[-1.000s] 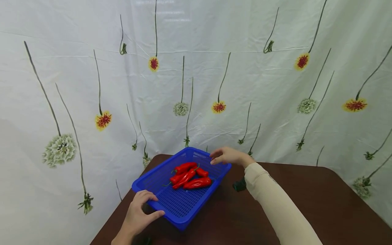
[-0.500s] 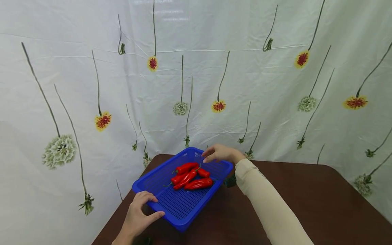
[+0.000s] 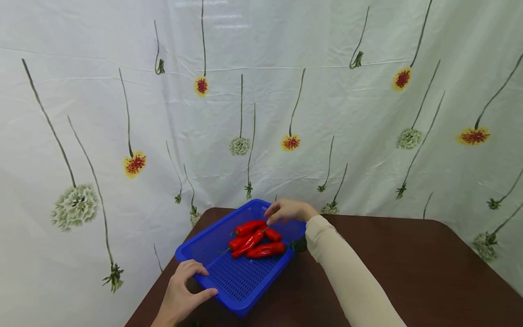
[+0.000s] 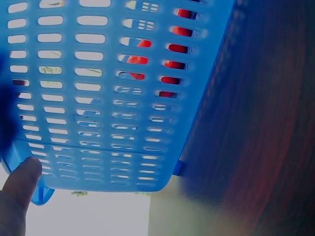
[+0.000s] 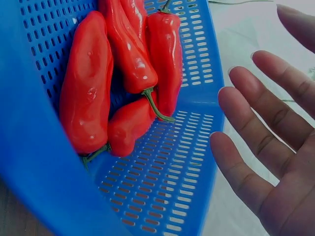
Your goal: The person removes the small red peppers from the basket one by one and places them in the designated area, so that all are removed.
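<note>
A blue perforated plastic basket (image 3: 204, 236) stands on the dark brown table, with several glossy red peppers (image 3: 266, 250) heaped toward its far half. Their green stems show. My left hand (image 3: 180, 290) holds the basket's near left end, thumb and fingers bent over the rim. Through the slots of the basket wall (image 4: 118, 142), bits of red show in the left wrist view. My right hand (image 3: 286, 211) hovers over the basket's far right part, fingertips close above a pepper's stem (image 5: 156, 105). In the right wrist view, its fingers (image 5: 251, 118) are spread, holding nothing.
Behind the table (image 3: 408, 263) hangs a white cloth (image 3: 367, 113) printed with flowers and stems. A dark object (image 3: 299, 245) sits under the right sleeve beside the basket's rim. The table extends to the right.
My right hand has moved left and down, from the basket's far right rim to over the peppers. My left hand stays on the basket's near end.
</note>
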`<state>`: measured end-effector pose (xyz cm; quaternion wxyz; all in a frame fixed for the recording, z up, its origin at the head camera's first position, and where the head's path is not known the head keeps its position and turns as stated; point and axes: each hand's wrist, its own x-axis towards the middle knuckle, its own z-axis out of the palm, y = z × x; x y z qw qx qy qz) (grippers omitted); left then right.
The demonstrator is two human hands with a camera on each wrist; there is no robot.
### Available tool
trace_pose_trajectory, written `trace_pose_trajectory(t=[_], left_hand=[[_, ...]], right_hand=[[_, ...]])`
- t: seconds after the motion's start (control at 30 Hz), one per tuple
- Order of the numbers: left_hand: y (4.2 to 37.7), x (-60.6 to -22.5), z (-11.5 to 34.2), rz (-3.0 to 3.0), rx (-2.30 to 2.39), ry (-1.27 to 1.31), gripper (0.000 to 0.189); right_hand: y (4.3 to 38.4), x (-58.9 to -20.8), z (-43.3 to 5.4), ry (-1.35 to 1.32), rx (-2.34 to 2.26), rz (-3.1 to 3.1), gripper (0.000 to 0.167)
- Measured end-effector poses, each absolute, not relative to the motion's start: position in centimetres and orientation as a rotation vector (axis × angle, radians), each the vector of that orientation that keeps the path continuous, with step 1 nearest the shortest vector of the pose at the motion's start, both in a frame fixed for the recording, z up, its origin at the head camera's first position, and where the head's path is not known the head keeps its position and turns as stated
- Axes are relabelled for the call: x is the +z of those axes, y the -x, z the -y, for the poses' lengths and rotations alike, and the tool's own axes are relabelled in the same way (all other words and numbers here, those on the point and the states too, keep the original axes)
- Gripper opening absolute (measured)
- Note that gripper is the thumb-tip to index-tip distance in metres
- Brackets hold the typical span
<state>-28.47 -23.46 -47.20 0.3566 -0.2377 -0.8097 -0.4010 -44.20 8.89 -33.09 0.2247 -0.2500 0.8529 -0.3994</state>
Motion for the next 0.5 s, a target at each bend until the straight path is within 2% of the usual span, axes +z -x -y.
trace_pose_trajectory(t=[0.3, 0.5], left_hand=[[28.1, -47.1, 23.5, 2.076, -1.039, 0.632, 0.047], [27.9, -47.1, 23.4, 2.092, -1.052, 0.607, 0.043]], right_hand=[[44.6, -34.2, -8.5, 0.641, -1.1, -2.33, 0.04], [44.8, -34.8, -8.2, 0.595, -1.149, -2.314, 0.038]])
